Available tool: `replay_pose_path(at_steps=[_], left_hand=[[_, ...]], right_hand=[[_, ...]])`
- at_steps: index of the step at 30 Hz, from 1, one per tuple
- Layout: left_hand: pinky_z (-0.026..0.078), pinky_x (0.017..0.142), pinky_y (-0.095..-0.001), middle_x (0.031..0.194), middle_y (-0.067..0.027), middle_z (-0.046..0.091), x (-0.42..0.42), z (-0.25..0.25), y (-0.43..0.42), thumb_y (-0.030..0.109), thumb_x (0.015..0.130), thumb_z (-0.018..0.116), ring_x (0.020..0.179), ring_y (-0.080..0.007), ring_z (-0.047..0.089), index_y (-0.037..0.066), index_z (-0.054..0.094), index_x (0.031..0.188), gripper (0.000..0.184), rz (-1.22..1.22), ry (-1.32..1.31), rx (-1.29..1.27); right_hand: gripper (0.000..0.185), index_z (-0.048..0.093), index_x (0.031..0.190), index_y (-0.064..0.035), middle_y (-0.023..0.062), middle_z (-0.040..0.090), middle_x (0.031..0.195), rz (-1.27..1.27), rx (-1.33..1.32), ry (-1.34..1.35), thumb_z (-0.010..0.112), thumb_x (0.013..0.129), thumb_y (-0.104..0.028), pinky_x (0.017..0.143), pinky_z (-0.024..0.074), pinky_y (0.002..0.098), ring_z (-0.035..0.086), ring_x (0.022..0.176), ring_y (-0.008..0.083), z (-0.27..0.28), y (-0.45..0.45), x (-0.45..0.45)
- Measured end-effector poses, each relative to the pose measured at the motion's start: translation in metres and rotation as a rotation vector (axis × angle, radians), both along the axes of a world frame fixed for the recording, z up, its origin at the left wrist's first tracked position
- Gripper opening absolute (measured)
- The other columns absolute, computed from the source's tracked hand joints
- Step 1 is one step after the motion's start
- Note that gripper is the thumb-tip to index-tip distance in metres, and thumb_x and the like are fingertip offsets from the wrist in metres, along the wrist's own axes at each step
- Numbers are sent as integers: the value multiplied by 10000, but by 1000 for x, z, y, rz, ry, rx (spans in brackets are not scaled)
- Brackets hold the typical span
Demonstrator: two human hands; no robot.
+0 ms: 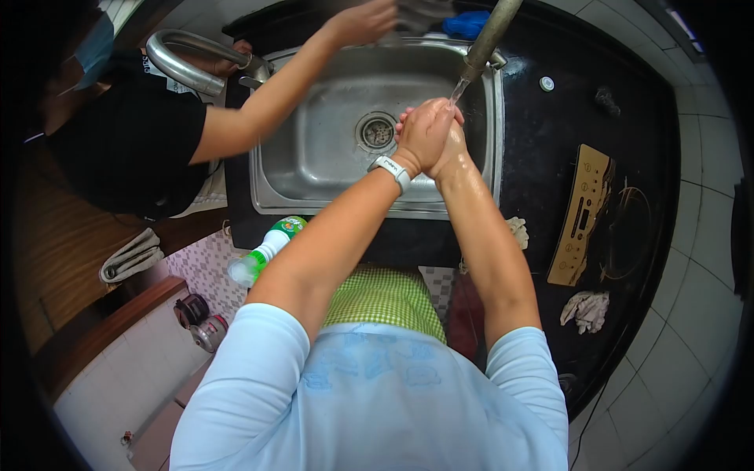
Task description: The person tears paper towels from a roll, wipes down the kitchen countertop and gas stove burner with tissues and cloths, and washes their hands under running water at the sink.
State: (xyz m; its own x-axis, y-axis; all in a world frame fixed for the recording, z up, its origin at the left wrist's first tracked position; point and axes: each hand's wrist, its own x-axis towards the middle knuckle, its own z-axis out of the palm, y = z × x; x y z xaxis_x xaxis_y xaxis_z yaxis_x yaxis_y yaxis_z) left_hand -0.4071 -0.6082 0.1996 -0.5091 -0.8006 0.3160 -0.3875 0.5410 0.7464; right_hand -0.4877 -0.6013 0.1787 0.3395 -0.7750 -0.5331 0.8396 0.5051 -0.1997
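Note:
My left hand, with a white watch on its wrist, is closed around my right hand. Both hands are clasped together over the right part of the steel sink. A stream of water runs onto them from the tap above. The skin of my right wrist and forearm looks wet and shiny. To the left of my hands is the sink drain. How the fingers interlock is partly hidden.
A co-worker's blurred arm reaches across the sink's upper left, beside a curved metal tap. A green-and-white bottle stands near my left forearm. On the right are an induction cooker, a crumpled cloth and a round cap.

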Motion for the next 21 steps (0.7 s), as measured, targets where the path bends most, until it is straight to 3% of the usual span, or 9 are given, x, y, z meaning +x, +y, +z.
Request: replay_pose_path(at_steps=[3, 7, 11, 13, 15, 16, 17, 19, 21], left_hand=[[391, 945, -355, 978, -84, 568, -11, -9, -2, 68, 833, 469, 964, -225, 530, 31, 564, 933, 143, 266, 304, 460], [394, 952, -337, 1016, -76, 558, -19, -24, 11, 48, 872, 444, 979, -201, 525, 7, 547, 966, 145, 335, 1137, 1061], [398, 960, -320, 1054, -69, 547, -7, -33, 24, 28, 912, 419, 994, -178, 521, -18, 530, 1000, 149, 149, 1445, 1300], [399, 961, -315, 1063, -67, 545, -2, -28, 27, 23, 921, 413, 998, -172, 520, -24, 526, 1008, 150, 112, 1434, 1324], [419, 911, -314, 1047, -71, 555, 7, -7, 34, -12, 900, 451, 987, -181, 534, -37, 543, 984, 127, 150, 486, 1030], [428, 878, -329, 1023, -112, 581, 10, 2, 37, -9, 879, 469, 996, -249, 557, -28, 557, 963, 123, 141, 161, 673], [428, 878, -329, 1023, -112, 581, 12, 2, 39, -9, 879, 469, 996, -249, 557, -28, 557, 963, 123, 140, 156, 673], [464, 792, -359, 907, -187, 592, 13, 1, 41, -20, 813, 467, 845, -341, 571, -21, 556, 967, 178, 45, -21, 155], [468, 798, -350, 990, -186, 586, 11, 3, 39, -21, 775, 489, 924, -367, 560, -18, 547, 1025, 256, 31, -21, 31]], right_hand=[[234, 529, 1000, -23, 153, 614, 922, -94, -140, -120, 462, 904, -227, 743, 515, 429, 613, 846, 298, -9, 7, 4], [265, 503, 1035, -6, 170, 571, 978, -234, -109, -77, 411, 915, -223, 872, 469, 486, 584, 831, 334, -8, 0, -1], [280, 502, 713, -87, 49, 499, 641, -96, -77, -99, 519, 891, -303, 778, 469, 414, 511, 625, 216, -24, -9, -12], [377, 394, 562, -151, -14, 371, 490, -147, 82, 55, 528, 884, -296, 671, 447, 361, 413, 502, 143, 3, -8, -7], [413, 346, 528, -173, -30, 320, 439, -128, 148, -53, 520, 886, -284, 587, 424, 323, 363, 434, 110, -3, -12, -13], [388, 353, 612, -161, -48, 267, 451, -175, 222, 6, 478, 922, -359, 496, 367, 310, 295, 404, 118, -4, -15, -12], [388, 353, 612, -161, -48, 267, 451, -177, 222, 2, 478, 922, -359, 496, 367, 310, 295, 404, 118, -8, -16, -14], [408, 346, 602, -160, -35, 263, 448, -128, 85, 67, 453, 931, -376, 480, 348, 297, 299, 407, 118, -17, -19, -22], [412, 337, 597, -161, -22, 256, 451, -157, 119, 141, 436, 937, -372, 466, 321, 292, 294, 412, 126, -8, -23, -20]])
